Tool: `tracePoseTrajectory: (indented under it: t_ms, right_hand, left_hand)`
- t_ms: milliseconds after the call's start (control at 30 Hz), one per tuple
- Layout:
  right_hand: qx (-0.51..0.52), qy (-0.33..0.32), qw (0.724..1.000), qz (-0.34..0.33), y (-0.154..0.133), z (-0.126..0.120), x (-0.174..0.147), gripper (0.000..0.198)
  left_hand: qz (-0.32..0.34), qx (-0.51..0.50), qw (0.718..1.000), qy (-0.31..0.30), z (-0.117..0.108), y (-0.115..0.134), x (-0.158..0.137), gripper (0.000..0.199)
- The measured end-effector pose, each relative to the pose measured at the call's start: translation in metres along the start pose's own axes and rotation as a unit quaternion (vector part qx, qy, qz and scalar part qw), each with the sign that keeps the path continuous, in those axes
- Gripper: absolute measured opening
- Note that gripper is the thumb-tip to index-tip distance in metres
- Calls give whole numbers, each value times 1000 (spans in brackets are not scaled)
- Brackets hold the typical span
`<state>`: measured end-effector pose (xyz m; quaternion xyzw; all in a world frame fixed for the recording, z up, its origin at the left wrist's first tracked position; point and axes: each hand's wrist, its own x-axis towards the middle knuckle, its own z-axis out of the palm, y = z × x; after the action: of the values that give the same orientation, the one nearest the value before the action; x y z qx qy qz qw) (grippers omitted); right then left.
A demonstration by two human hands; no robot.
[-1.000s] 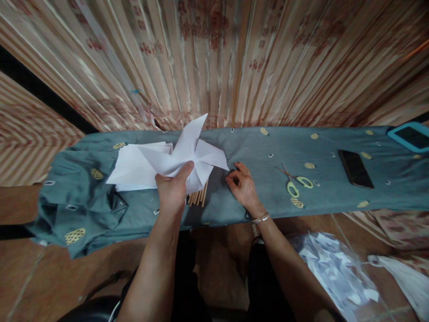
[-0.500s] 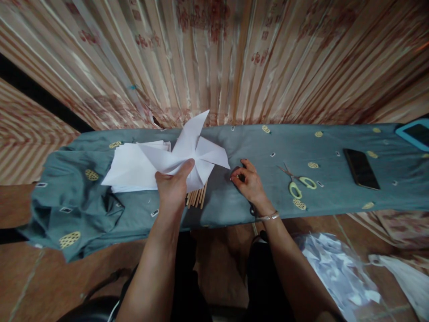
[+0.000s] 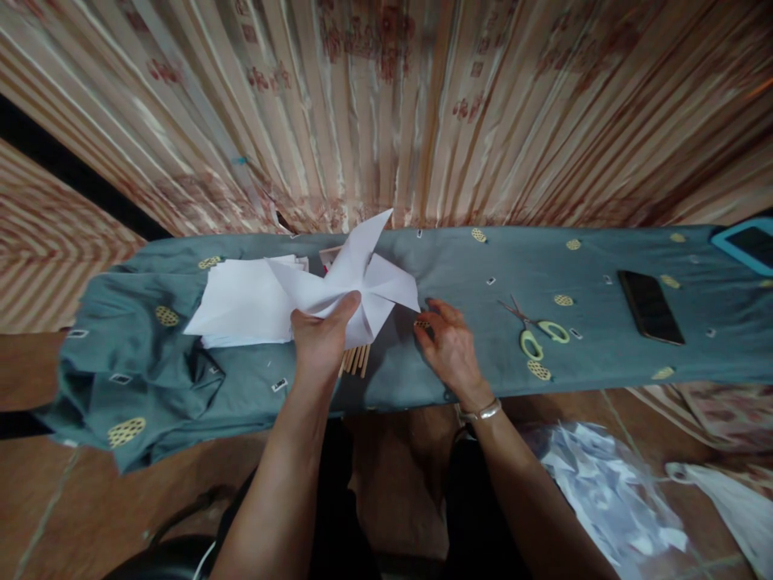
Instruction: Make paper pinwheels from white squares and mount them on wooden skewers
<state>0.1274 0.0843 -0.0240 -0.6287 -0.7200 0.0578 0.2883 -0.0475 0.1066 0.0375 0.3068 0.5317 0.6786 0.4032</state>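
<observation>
A white paper pinwheel (image 3: pixel 382 283) with folded blades is in my left hand (image 3: pixel 326 334). My left thumb presses on its centre, and the fingers beneath are hidden. Just right of its blade, my right hand (image 3: pixel 452 348) is low over the cloth. Its thumb and fingers are parted around a yellow printed patch, and I see nothing held. Left of the pinwheel lies a stack of white paper sheets (image 3: pixel 241 302). Several thin wooden sticks (image 3: pixel 355 361) stick out below the pinwheel, partly covered by it. Scissors (image 3: pixel 531 330) with green handles lie right of my right hand.
A green-grey patterned cloth (image 3: pixel 459 258) covers the long narrow table. Toward its right end lie a black phone (image 3: pixel 651 306) and a blue-framed device (image 3: pixel 749 246). A clear bag of paper pieces (image 3: pixel 604 483) is on the floor at right. Pleated curtains (image 3: pixel 386 113) hang behind.
My left hand and the pinwheel have shifted slightly right and down, uncovering a small item behind it. My right hand's thumb and fingers have moved apart.
</observation>
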Motion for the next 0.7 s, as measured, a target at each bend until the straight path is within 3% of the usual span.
tracePoseTrajectory:
  t_ms: [333, 700]
  right_hand:
    - [-4, 4, 1000, 27, 1, 13, 0, 17]
    - [-83, -19, 996, -10, -7, 8, 0, 18]
  left_hand:
    - [-20, 2, 1000, -14, 1, 1, -7, 30]
    - [-38, -5, 999, -13, -2, 3, -10, 30]
